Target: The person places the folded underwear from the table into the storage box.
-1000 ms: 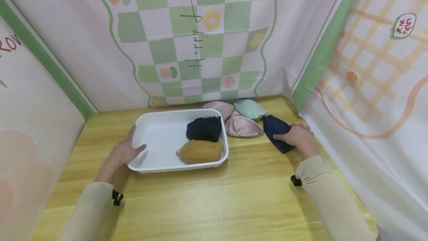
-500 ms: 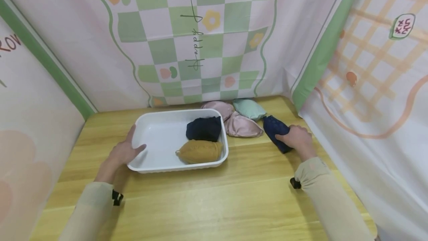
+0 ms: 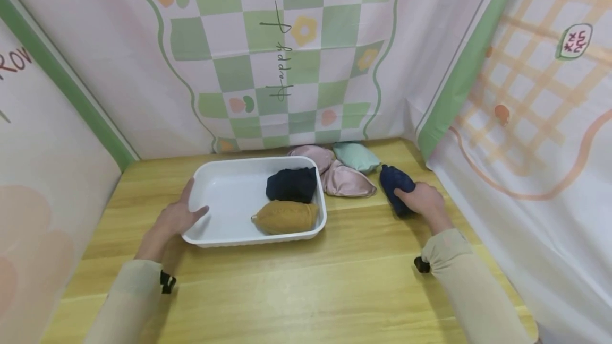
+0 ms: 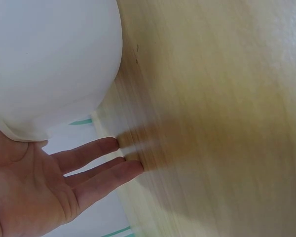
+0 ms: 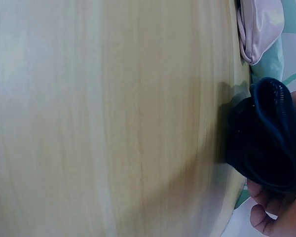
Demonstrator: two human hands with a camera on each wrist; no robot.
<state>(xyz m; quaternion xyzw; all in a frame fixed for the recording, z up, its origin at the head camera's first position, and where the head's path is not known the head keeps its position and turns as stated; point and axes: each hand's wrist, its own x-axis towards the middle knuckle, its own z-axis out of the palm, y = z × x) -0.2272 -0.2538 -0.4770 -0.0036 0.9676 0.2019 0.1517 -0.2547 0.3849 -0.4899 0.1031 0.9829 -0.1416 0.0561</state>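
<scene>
My left hand [image 3: 176, 218] rests at the left end of a white tray [image 3: 224, 241], its thumb over the rim. In the left wrist view, several fingers [image 4: 96, 182] stretch straight down outside the tray wall, tips right at the table. My right hand [image 3: 425, 201] grips a folded navy cloth bundle [image 3: 396, 185], thumb on top. The right wrist view shows the bundle's doubled, cup-like edges [image 5: 269, 133], with curled fingers [image 5: 259, 197] beneath it. A black cloth bundle [image 3: 291, 185] and a mustard one [image 3: 287, 217] lie at the tray's right end.
Two shiny pink cloth bundles [image 3: 346, 179] and a mint-green one [image 3: 356, 156] lie between tray and right hand at the back of the wooden table [image 3: 287, 291]. Printed cloth curtains [image 3: 296, 68] rise behind the table and along both sides.
The navy bundle has turned a little more upright and looks narrower in my right hand, which has shifted slightly. My left hand and the tray have stayed put.
</scene>
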